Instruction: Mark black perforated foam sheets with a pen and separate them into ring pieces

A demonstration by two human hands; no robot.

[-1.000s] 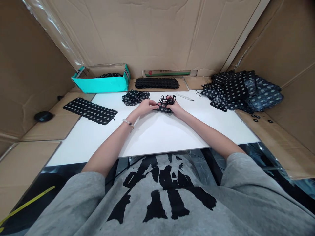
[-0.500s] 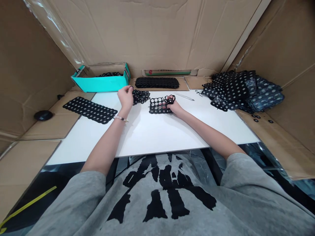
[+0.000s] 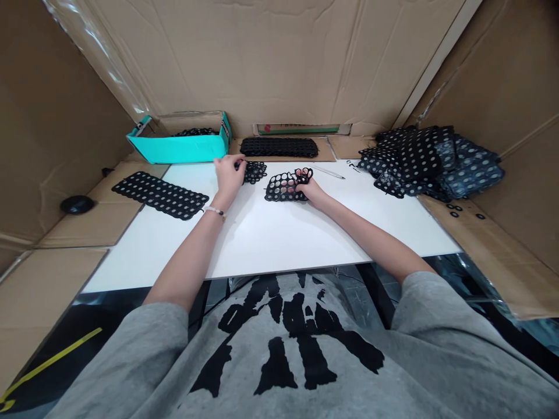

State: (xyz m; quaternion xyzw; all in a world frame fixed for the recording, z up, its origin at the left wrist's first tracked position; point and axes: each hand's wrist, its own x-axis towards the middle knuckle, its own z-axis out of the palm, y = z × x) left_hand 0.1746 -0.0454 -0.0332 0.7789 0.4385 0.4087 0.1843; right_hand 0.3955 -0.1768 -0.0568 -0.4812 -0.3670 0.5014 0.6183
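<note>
My right hand (image 3: 310, 191) grips one end of a small black perforated sheet (image 3: 278, 189) with round holes, slightly raised off the white tabletop. Some loose black ring shapes (image 3: 303, 173) bunch up over its fingers. My left hand (image 3: 229, 175) is at the left edge of a small heap of black rings (image 3: 255, 171), thumb and fingers curled together. Whatever is between those fingertips is too small to make out. Left of that wrist, a longer black perforated sheet (image 3: 161, 195) lies flat.
Behind the hands stand a turquoise box (image 3: 179, 148) with black pieces inside and a stack of black strips (image 3: 279, 147). A pen (image 3: 328, 172) lies right of centre. Crumpled perforated sheets (image 3: 430, 160) pile up at the right. Cardboard walls (image 3: 279, 64) enclose the white table (image 3: 279, 244).
My left hand has shifted slightly right, and its fingertips have come down onto the ring heap. The sheet in my right hand has tilted a little.
</note>
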